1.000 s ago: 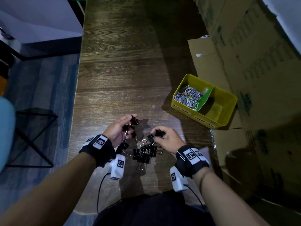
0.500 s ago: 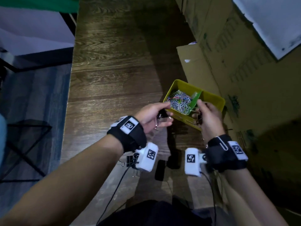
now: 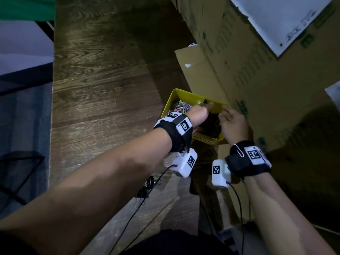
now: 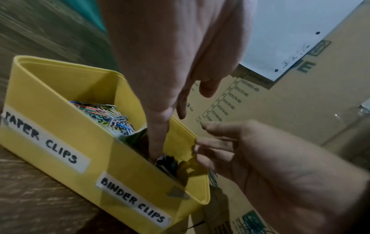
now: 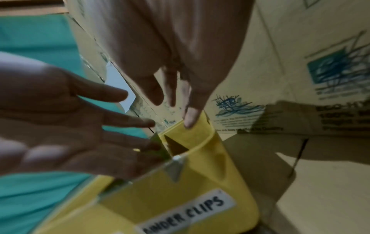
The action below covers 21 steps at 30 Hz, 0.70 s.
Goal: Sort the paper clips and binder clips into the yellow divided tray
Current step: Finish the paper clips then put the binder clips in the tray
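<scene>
Two hands, left hand [image 3: 199, 115] and right hand [image 3: 232, 124], fingers spread and holding nothing, hover over one yellow tray [image 4: 60, 126] with two compartments.

One yellow tray [image 4: 60, 88] with two compartments, two labels [image 4: 46, 140], one green divider [image 3: 200, 102], two hands, left [image 3: 199, 115] and right [image 3: 232, 124], a heap of paper clips [image 4: 104, 115] too many to count, binder clips [image 4: 168, 161] uncountable, two wrist cameras [image 3: 184, 162]

Right flank: cardboard boxes [image 3: 261, 74] stand just beside yellow tray [image 3: 177, 93].
Left approach: wooden tabletop [image 3: 103, 92] open.
</scene>
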Each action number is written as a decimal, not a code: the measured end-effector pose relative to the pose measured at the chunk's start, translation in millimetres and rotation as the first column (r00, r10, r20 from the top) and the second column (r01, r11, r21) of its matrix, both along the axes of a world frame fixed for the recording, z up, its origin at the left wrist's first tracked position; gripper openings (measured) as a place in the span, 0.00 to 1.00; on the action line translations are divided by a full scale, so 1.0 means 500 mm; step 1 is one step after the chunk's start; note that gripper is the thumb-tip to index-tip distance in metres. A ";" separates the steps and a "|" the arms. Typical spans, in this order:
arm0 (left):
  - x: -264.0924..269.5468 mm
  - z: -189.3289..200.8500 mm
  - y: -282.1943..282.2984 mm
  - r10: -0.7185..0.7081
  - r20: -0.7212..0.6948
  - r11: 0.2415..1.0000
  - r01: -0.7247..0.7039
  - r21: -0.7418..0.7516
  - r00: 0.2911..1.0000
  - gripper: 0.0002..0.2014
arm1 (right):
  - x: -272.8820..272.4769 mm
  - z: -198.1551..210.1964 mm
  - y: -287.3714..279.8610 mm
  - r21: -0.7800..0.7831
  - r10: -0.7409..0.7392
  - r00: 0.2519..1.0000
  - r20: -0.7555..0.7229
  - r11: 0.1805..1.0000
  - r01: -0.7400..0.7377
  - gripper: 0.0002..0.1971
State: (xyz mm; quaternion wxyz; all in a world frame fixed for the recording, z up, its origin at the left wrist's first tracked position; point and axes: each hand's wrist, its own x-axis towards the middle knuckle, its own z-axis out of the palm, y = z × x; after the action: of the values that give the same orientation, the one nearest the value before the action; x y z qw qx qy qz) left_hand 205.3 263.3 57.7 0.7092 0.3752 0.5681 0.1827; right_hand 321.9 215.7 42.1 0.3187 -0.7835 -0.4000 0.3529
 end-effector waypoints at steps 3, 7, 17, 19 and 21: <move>-0.039 0.012 -0.016 0.021 0.102 1.000 -0.021 0.003 0.995 0.15 | 0.001 -0.024 -0.014 0.096 -0.133 0.987 0.087 0.987 0.125 0.22; -0.171 0.014 -0.043 0.064 0.109 0.992 -0.075 0.101 0.992 0.07 | -0.014 -0.052 0.012 0.037 -0.135 0.961 0.242 0.991 0.130 0.27; -0.533 -0.090 -0.207 -0.123 -0.643 0.944 0.290 0.160 0.756 0.05 | -0.096 -0.066 0.061 -0.126 0.103 0.960 0.261 0.989 -0.072 0.40; -0.558 -0.110 -0.238 -0.121 -0.703 0.935 0.318 0.157 0.701 0.12 | -0.135 -0.060 0.059 -0.168 0.157 0.946 0.283 0.979 -0.113 0.40; -0.576 -0.133 -0.267 -0.101 -0.740 0.936 0.316 0.157 0.665 0.19 | -0.179 -0.052 0.054 -0.209 0.193 0.937 0.290 0.968 -0.135 0.39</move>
State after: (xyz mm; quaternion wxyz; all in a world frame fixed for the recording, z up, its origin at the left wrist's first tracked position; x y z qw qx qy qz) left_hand -82.9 129.8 -8.7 0.3865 0.5732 0.7224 0.0136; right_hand 232.2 242.7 16.1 0.1470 -0.8190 -0.4741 0.2877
